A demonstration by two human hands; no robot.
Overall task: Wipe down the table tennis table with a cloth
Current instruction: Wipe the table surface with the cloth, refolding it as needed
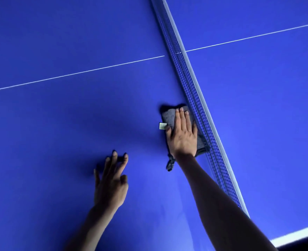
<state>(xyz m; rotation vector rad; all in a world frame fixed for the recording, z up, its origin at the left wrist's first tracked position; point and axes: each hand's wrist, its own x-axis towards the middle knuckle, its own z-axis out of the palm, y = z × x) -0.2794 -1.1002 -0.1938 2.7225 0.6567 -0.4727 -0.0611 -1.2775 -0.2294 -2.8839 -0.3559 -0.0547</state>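
Observation:
The blue table tennis table [62, 124] fills the view. A folded grey cloth [168, 116] with a small white label lies flat on it, right against the foot of the net [189, 82]. My right hand [183, 134] presses palm-down on the cloth, fingers straight and pointing away from me. My left hand [111, 182] rests on its spread fingertips on the bare blue surface, lower and to the left of the cloth, holding nothing.
The net with its white top band runs diagonally from top centre to lower right. A thin white centre line [77, 73] crosses the table on both sides of it. The white edge line [298, 234] shows at the bottom right.

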